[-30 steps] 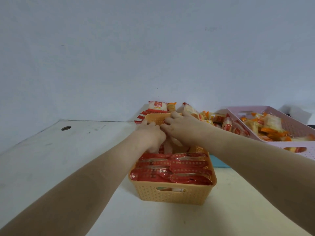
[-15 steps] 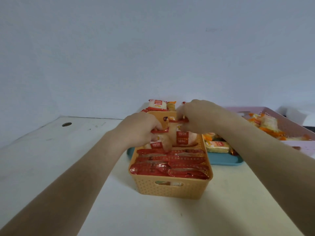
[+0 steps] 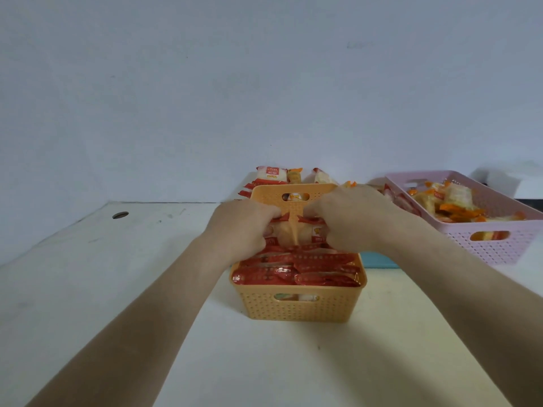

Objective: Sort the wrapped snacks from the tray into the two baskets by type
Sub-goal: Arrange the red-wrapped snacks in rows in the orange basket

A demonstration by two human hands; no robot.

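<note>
Centre frame: left hand (image 3: 241,227) and right hand (image 3: 355,221) each curl fingers round red-and-white snack packets (image 3: 311,234), held between them at the orange basket (image 3: 299,306) far end

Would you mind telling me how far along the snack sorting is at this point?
Done: the orange basket holds rows of red-wrapped snacks, and the pink basket holds orange-wrapped snacks. In hand: the left hand and right hand grip red-and-white packets at the orange basket's far end. Left: a pile of snacks lies behind it, apparently on the blue tray.
</note>
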